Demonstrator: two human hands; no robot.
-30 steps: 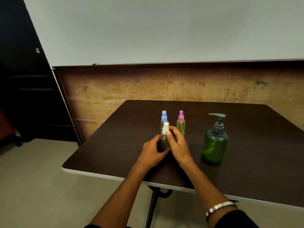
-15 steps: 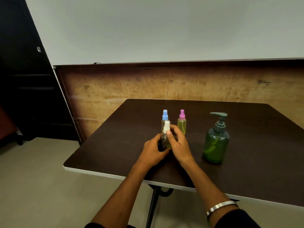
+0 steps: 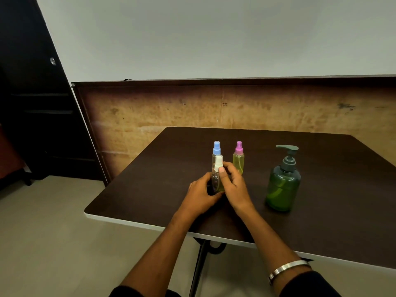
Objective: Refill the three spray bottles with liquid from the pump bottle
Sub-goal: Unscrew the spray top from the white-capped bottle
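Note:
Three small clear spray bottles stand on the dark table (image 3: 150, 185). The one with a white cap (image 3: 218, 168) is nearest me, upright, with yellowish liquid low in it. My left hand (image 3: 201, 195) grips its body from the left, and my right hand (image 3: 234, 185) holds it from the right, thumb tip by the white cap. Behind it stand the blue-capped bottle (image 3: 216, 150) and the pink-capped bottle (image 3: 238, 158), both untouched. The green pump bottle (image 3: 282, 185) with a dark pump head stands to the right, apart from my hands.
The table's white front edge (image 3: 132, 224) runs close to my forearms. A brown wooden panel (image 3: 150, 116) backs the table, and a dark door (image 3: 32, 103) is at the left. Grey floor lies below left.
Both hands keep their hold on the white-capped bottle. The view has shifted slightly; nothing on the table has moved.

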